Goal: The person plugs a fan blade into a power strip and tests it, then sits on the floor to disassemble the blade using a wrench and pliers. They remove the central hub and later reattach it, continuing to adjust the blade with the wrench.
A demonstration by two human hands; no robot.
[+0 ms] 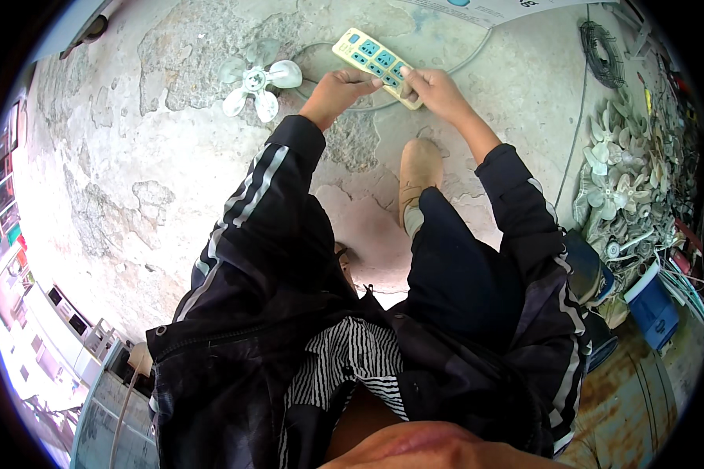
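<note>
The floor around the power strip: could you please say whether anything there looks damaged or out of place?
Yes: the floor looks damaged, its surface flaked away in rough, darker patches, including left of the pale fan. The fan lies apart from the heap of similar blades at right, possibly out of place.

Blk jacket [238, 395], wht sleeve stripes [264, 186], b/w shirt [379, 345], tan shoe [421, 168].
</note>
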